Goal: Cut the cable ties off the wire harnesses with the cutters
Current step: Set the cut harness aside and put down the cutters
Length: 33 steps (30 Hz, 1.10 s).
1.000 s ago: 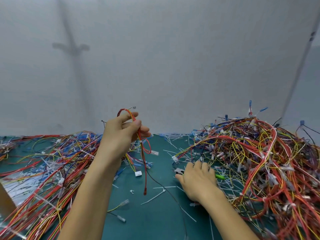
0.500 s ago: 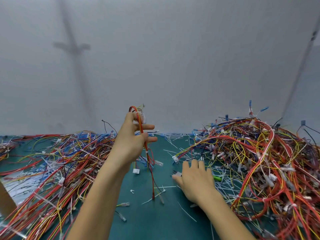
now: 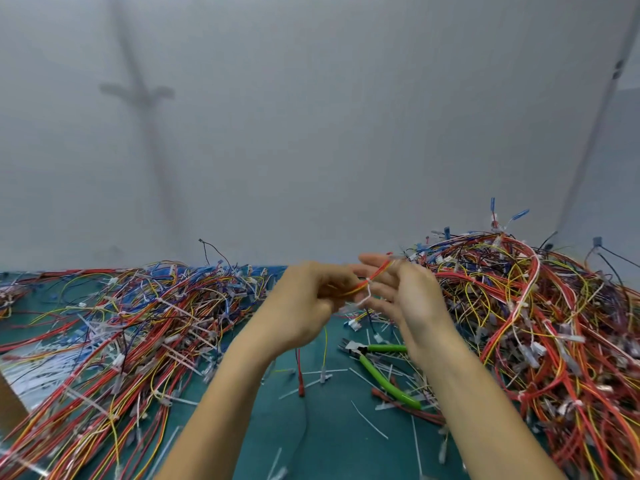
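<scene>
while you are holding both hands up over the middle of the green mat (image 3: 329, 445), your left hand (image 3: 304, 306) is gripping a small red and yellow harness (image 3: 358, 289), fingers curled round its wires. your right hand (image 3: 408, 303) is sitting just beside it at three o'clock, palm turned toward the left hand, fingers fairly straight and spread. the harness is running up across those fingers toward one o'clock, but blur is hiding the contact, so i cannot tell whether they are pinching it. a white cable tie (image 3: 367, 292) is wrapping the harness between your two hands, its tail pointing down toward seven o'clock. a loose wire with a red tip (image 3: 301, 384) is dangling below your left hand toward the mat.

the cutters (image 3: 384, 378) are lying on the mat at about five o'clock from your hands, apart from both, green handles spread and nose pointing toward ten o'clock. white tie scraps (image 3: 369, 420) are lying scattered around them. one tangled pile (image 3: 121, 323) of wires is spreading at nine o'clock, and a taller heap (image 3: 536, 323) is rising at three o'clock, touching your right forearm's side of the mat.
</scene>
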Available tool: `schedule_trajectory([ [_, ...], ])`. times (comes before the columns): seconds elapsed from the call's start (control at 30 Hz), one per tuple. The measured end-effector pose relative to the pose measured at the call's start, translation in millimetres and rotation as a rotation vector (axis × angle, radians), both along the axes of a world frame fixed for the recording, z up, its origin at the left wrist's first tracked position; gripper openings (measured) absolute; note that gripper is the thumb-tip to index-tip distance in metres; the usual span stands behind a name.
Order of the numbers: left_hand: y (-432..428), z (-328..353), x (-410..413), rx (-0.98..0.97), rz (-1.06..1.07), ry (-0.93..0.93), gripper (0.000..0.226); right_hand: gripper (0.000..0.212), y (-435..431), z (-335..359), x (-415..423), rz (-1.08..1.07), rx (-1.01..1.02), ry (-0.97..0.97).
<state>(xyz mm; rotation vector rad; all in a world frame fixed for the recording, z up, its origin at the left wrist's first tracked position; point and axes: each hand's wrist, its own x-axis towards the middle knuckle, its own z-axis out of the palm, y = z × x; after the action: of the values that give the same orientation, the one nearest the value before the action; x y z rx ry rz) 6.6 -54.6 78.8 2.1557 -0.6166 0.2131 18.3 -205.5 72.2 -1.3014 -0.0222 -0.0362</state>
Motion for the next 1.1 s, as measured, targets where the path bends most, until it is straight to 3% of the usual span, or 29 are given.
schedule_trajectory([
  [0.07, 1.0, -1.5, -0.6, 0.058, 0.005, 0.049, 0.018, 0.034, -8.7, 2.9, -1.1, 0.003, 0.025, 0.057],
  [0.2, 8.9, -0.5, -1.2, 0.260, -0.004, 0.210, 0.033, 0.031, -16.7, 5.5, -0.7, 0.051, 0.007, 0.098],
  [0.37, 12.3, -1.3, -4.3, 0.489, -0.215, 0.334, 0.019, 0.030, -2.1, -4.0, -1.7, 0.121, -0.301, -0.074],
  [0.43, 16.6, 0.6, -6.3, 0.306, -0.240, 0.437, 0.017, 0.025, 0.8, -4.7, -2.9, 0.164, -0.366, -0.168],
  [0.53, 22.9, 3.7, -1.9, -0.169, 0.037, 0.528, 0.063, 0.024, 1.1, -1.6, -4.8, 0.198, -0.436, -0.322],
  [0.6, 27.4, 4.0, 4.9, -0.465, 0.199, 0.528, 0.074, 0.023, 3.0, 1.0, -7.6, 0.237, -0.455, -0.400],
  [0.8, 13.0, -0.9, 10.5, -1.048, 0.164, 0.545, 0.033, 0.011, 7.8, -6.7, -8.2, 0.323, -0.697, -0.428],
  [0.87, 11.5, 0.4, 10.2, -1.080, 0.101, 0.532, 0.025, 0.011, 4.9, -9.4, -6.3, 0.327, -0.800, -0.323],
  [1.0, 9.0, -0.4, 6.7, -0.867, 0.176, 0.382, 0.020, 0.022, -6.9, -3.9, -6.2, 0.301, -1.069, -0.236],
  [1.1, 4.2, -2.0, 5.7, -0.765, 0.257, 0.268, 0.023, 0.040, -14.7, 6.5, -8.8, 0.061, -1.133, -0.231],
])
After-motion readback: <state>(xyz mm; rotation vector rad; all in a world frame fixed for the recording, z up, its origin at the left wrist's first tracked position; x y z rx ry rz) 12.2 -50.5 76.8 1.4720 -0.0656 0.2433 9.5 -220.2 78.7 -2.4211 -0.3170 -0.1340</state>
